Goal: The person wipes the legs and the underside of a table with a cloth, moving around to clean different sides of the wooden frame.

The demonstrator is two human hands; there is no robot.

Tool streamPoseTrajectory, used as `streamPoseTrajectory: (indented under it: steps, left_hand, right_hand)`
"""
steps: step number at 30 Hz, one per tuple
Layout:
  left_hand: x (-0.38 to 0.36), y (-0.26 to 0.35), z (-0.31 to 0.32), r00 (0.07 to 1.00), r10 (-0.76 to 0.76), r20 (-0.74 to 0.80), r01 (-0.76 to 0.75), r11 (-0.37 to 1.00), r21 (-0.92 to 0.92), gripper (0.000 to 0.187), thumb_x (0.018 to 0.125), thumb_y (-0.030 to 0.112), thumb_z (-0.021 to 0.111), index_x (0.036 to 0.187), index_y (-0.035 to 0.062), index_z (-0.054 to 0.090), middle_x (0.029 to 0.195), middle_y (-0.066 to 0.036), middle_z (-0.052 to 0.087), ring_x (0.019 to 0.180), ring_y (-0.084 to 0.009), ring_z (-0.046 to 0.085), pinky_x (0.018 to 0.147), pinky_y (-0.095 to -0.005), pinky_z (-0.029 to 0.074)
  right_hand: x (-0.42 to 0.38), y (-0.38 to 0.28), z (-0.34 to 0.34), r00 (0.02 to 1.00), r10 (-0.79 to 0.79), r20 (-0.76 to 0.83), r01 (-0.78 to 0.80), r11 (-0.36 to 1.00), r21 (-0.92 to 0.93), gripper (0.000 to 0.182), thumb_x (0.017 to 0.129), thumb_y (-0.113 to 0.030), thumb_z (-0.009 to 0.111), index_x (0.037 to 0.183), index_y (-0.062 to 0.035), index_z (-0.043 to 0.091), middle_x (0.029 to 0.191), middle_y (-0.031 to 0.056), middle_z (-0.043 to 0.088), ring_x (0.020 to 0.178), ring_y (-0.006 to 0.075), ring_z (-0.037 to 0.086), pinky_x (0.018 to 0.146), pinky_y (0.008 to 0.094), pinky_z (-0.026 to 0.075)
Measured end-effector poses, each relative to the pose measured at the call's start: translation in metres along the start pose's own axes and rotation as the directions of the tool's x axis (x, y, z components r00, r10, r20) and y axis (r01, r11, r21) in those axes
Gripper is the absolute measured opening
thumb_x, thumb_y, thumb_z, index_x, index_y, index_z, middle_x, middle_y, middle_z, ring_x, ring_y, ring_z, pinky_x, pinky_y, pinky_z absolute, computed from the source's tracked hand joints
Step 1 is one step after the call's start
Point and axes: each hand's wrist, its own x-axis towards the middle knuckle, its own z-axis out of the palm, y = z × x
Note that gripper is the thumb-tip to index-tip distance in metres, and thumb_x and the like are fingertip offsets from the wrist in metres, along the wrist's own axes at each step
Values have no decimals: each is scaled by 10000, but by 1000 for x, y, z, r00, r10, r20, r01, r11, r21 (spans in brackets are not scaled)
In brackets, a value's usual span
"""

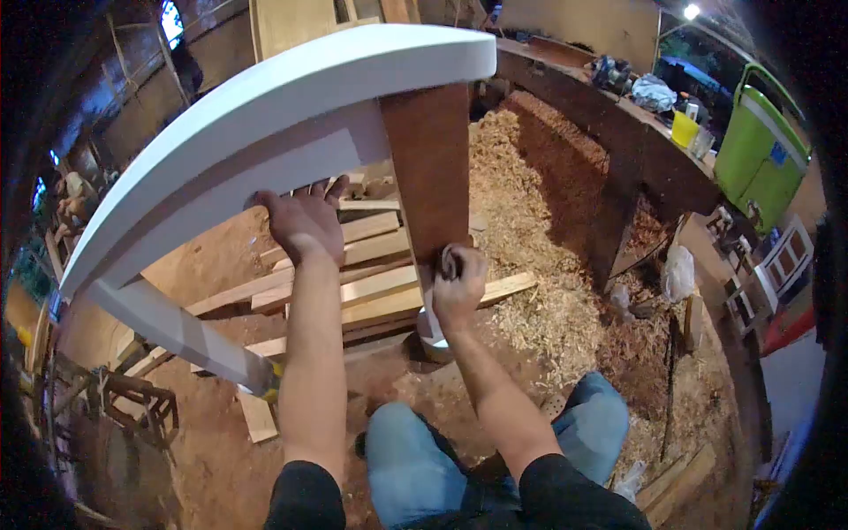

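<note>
A white-painted table stands in front of me, seen from above its curved edge. One leg is bare brown wood; another leg is painted white. My left hand rests flat with spread fingers against the white apron under the tabletop. My right hand is closed around a small dark object, probably a brush or sanding pad, pressed against the lower part of the brown leg. The object itself is mostly hidden by my fingers. My knees in blue jeans are below.
Several planks lie on the dirt floor beneath the table. A heap of wood shavings spreads to the right. A long dark workbench runs at the back right, with a green cooler beyond it. A small container sits by the leg's foot.
</note>
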Motion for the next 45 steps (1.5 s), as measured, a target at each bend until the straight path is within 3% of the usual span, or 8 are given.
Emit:
streamPoseTrajectory:
  steps: [3, 9, 13, 18, 21, 34, 42, 45]
  left_hand:
    - [1, -7, -7, 1000, 6, 0, -6, 1000, 2, 650, 1016, 624, 236, 1411, 130, 386, 1397, -105, 477, 1243, -315, 492, 943, -545, 450]
    - [6, -8, -9, 999, 21, 33, -21, 1000, 0, 668, 1012, 630, 215, 1408, 123, 397, 1396, -129, 482, 1226, -338, 504, 957, -554, 455]
    - [8, -9, -10, 999, 12, 31, -12, 1000, -13, 670, 1012, 632, 206, 1403, 125, 403, 1380, -131, 496, 1204, -335, 514, 944, -550, 466]
    - [7, -6, -7, 999, 18, 37, -19, 1000, 23, 689, 1006, 644, 210, 1389, 113, 423, 1351, -138, 514, 1175, -334, 532, 943, -546, 470]
    - [8, -9, -10, 999, 38, 33, -39, 999, 24, 697, 1003, 650, 212, 1381, 108, 434, 1340, -141, 521, 1164, -332, 540, 950, -542, 470]
    - [7, -8, -11, 997, 46, 57, -49, 997, 52, 665, 1011, 630, 220, 1438, 145, 377, 1428, -140, 454, 1261, -341, 478, 993, -556, 439]
    - [2, -7, -1, 1000, 25, 9, -25, 999, 45, 668, 1011, 632, 224, 1443, 147, 380, 1420, -128, 459, 1297, -332, 442, 1018, -553, 412]
    - [2, -5, 2, 1000, 8, -17, -8, 1000, 8, 625, 1014, 597, 274, 1400, 136, 445, 1428, -109, 479, 1295, -331, 459, 1040, -562, 376]
  right_hand:
    - [6, -23, 5, 997, -75, 9, 75, 997, 36, 362, 715, 74, 640, 1062, -31, 630, 1076, 194, 574, 1001, 369, 582, 886, 412, 493]
    - [-46, 44, 1, 974, 225, 11, -223, 972, -76, 356, 686, 58, 642, 1033, -18, 640, 1060, 180, 597, 985, 352, 590, 886, 429, 484]
    - [-27, 15, 14, 995, -96, 12, 97, 994, -55, 379, 669, 37, 679, 1040, -29, 639, 1058, 193, 591, 983, 383, 585, 874, 436, 499]
    - [-65, 53, 8, 975, 220, 43, -218, 974, -55, 348, 670, 42, 682, 1004, -41, 632, 1018, 172, 599, 965, 372, 592, 866, 422, 491]
    - [-36, 31, 11, 996, -37, -80, 35, 999, -23, 354, 668, 30, 691, 1008, -49, 634, 1003, 175, 593, 964, 370, 591, 847, 419, 498]
    - [-58, 24, 11, 975, 0, 221, 3, 1000, -9, 357, 694, 21, 670, 1043, -31, 623, 1021, 211, 569, 956, 410, 578, 842, 434, 490]
    - [-27, -2, 10, 987, -137, 83, 139, 990, -19, 353, 683, 57, 627, 1025, -30, 609, 965, 168, 583, 935, 374, 567, 796, 427, 490]
    - [-37, 26, 1, 997, 63, 39, -62, 998, -3, 381, 686, 72, 629, 1052, -32, 613, 991, 167, 592, 931, 358, 588, 806, 419, 499]
